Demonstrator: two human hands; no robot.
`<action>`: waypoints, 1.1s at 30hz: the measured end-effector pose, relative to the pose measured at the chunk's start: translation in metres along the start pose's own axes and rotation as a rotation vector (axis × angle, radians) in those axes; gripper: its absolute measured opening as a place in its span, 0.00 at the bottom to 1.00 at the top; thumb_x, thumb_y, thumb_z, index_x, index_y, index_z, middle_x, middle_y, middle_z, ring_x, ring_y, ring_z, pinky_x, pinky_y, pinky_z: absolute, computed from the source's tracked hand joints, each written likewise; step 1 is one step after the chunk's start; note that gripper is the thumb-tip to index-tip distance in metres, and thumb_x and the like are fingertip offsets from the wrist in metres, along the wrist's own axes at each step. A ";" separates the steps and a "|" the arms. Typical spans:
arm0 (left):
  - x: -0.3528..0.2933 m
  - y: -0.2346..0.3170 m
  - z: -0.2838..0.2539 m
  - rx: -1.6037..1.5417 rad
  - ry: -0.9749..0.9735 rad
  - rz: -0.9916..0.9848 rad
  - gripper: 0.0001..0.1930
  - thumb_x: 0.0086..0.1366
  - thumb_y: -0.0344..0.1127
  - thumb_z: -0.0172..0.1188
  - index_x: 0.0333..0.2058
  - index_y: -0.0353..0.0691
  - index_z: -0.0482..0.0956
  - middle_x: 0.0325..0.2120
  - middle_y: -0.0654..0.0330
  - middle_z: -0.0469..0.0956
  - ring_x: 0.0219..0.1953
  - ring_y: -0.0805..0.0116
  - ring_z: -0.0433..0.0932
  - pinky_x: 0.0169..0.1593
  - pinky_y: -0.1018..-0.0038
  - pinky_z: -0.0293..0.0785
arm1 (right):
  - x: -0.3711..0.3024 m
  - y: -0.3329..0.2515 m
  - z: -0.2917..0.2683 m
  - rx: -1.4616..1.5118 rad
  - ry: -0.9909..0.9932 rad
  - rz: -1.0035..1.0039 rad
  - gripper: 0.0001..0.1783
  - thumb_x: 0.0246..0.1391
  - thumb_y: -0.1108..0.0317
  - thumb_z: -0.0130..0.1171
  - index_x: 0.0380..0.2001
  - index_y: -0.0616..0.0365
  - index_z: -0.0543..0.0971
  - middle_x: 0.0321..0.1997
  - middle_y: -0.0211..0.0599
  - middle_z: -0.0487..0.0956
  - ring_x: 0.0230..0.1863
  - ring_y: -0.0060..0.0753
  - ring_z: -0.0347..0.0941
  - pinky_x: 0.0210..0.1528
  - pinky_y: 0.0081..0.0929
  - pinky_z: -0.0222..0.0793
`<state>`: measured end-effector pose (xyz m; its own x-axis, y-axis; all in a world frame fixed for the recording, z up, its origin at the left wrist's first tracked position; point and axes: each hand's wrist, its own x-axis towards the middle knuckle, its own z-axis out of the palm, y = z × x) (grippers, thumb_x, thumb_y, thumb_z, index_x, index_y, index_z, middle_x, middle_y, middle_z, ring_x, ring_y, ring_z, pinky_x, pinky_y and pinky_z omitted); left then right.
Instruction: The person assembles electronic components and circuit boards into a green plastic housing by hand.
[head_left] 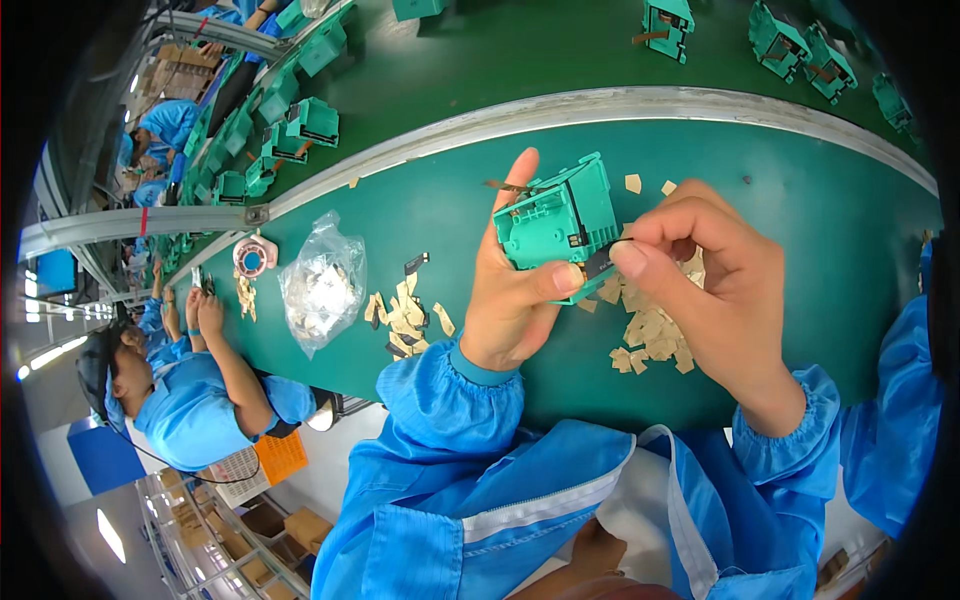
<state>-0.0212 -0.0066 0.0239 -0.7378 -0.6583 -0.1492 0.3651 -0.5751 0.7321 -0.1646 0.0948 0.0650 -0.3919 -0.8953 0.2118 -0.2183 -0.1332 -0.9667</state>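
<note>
1. This is a factory workshop, set out like an assembly line.
2. Many matching green plastic cases [322,52] stand beyond a long metal rail [620,103].
3. A co-worker in blue work clothes [198,412] works at the same long green surface [430,215], with others farther along.
4. Brown cardboard boxes [308,527] and a bright strip light [110,535] show behind.

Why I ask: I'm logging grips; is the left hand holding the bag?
No: the left hand holds a green box, and the bag lies on the table.

A green worktable [440,240] was positioned beneath the hands [500,318]; a metal rail [640,97] was fitted beyond; a strip light [111,535] and shelving [238,548] were located leftward.
</note>
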 end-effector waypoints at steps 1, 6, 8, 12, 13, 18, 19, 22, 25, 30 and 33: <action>-0.001 0.000 0.003 0.036 0.013 0.000 0.53 0.43 0.31 0.71 0.65 0.40 0.46 0.51 0.57 0.68 0.54 0.61 0.70 0.58 0.64 0.66 | 0.000 0.001 0.000 0.038 -0.006 0.000 0.06 0.46 0.74 0.64 0.29 0.62 0.77 0.27 0.27 0.70 0.30 0.18 0.61 0.33 0.18 0.55; -0.001 -0.004 0.005 0.049 0.019 -0.008 0.55 0.42 0.38 0.73 0.65 0.40 0.46 0.52 0.58 0.68 0.54 0.62 0.69 0.60 0.65 0.63 | -0.001 0.007 0.004 0.131 0.016 0.018 0.04 0.48 0.76 0.62 0.27 0.63 0.76 0.28 0.28 0.71 0.29 0.18 0.61 0.32 0.18 0.56; -0.001 -0.005 0.004 -0.103 -0.015 -0.033 0.54 0.43 0.31 0.73 0.65 0.43 0.44 0.51 0.56 0.67 0.54 0.60 0.70 0.58 0.64 0.67 | -0.002 0.012 0.006 0.144 0.032 0.003 0.04 0.49 0.76 0.62 0.27 0.62 0.76 0.28 0.28 0.71 0.29 0.18 0.62 0.32 0.18 0.57; -0.002 -0.007 0.002 -0.113 -0.027 -0.053 0.55 0.43 0.34 0.73 0.65 0.44 0.44 0.52 0.56 0.67 0.54 0.60 0.69 0.59 0.64 0.66 | -0.004 0.013 0.008 0.109 0.046 -0.004 0.04 0.48 0.76 0.62 0.27 0.63 0.77 0.28 0.29 0.72 0.29 0.18 0.63 0.33 0.18 0.59; -0.002 -0.008 0.002 -0.131 -0.026 -0.063 0.55 0.43 0.34 0.73 0.65 0.44 0.44 0.52 0.56 0.67 0.54 0.60 0.69 0.59 0.64 0.66 | -0.004 0.013 0.009 0.109 0.056 -0.011 0.04 0.48 0.76 0.62 0.27 0.63 0.77 0.28 0.29 0.72 0.29 0.19 0.64 0.33 0.18 0.59; -0.004 -0.007 0.001 -0.141 -0.036 -0.087 0.54 0.44 0.36 0.73 0.65 0.44 0.45 0.55 0.55 0.65 0.55 0.59 0.69 0.58 0.64 0.67 | -0.005 0.014 0.014 0.099 0.084 -0.041 0.04 0.47 0.77 0.63 0.27 0.63 0.77 0.27 0.30 0.73 0.29 0.19 0.65 0.33 0.18 0.60; -0.005 -0.007 0.001 -0.137 -0.037 -0.104 0.53 0.45 0.37 0.73 0.65 0.44 0.45 0.56 0.54 0.64 0.55 0.58 0.69 0.58 0.64 0.68 | -0.004 0.015 0.016 0.094 0.122 -0.058 0.04 0.46 0.76 0.64 0.26 0.62 0.78 0.25 0.30 0.72 0.27 0.21 0.65 0.30 0.19 0.60; -0.003 -0.007 0.002 -0.128 -0.047 -0.118 0.52 0.46 0.38 0.72 0.65 0.44 0.45 0.58 0.53 0.62 0.56 0.56 0.68 0.56 0.65 0.69 | -0.003 0.015 0.017 0.069 0.164 -0.091 0.04 0.45 0.76 0.65 0.25 0.61 0.78 0.23 0.30 0.71 0.26 0.23 0.66 0.27 0.21 0.60; -0.003 -0.007 0.002 -0.130 -0.056 -0.116 0.52 0.47 0.39 0.71 0.65 0.44 0.45 0.58 0.52 0.61 0.56 0.56 0.68 0.54 0.65 0.71 | -0.004 0.014 0.014 0.021 0.141 -0.113 0.04 0.45 0.77 0.64 0.26 0.62 0.78 0.25 0.31 0.72 0.27 0.22 0.66 0.30 0.20 0.61; -0.004 -0.009 0.000 -0.150 -0.048 -0.131 0.52 0.47 0.39 0.72 0.65 0.45 0.45 0.58 0.53 0.62 0.55 0.57 0.69 0.53 0.66 0.71 | -0.005 0.014 0.013 -0.045 0.125 -0.126 0.04 0.46 0.78 0.63 0.27 0.63 0.78 0.27 0.32 0.73 0.29 0.21 0.67 0.32 0.18 0.63; -0.004 -0.009 -0.003 -0.149 -0.055 -0.143 0.52 0.47 0.39 0.72 0.65 0.46 0.45 0.57 0.54 0.64 0.55 0.57 0.69 0.54 0.66 0.71 | -0.005 0.015 0.014 -0.056 0.127 -0.131 0.04 0.46 0.77 0.64 0.26 0.63 0.78 0.26 0.32 0.73 0.28 0.21 0.67 0.32 0.18 0.63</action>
<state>-0.0194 0.0000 0.0154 -0.8166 -0.5395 -0.2053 0.3312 -0.7292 0.5989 -0.1537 0.0916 0.0477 -0.4656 -0.8104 0.3555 -0.3232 -0.2182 -0.9208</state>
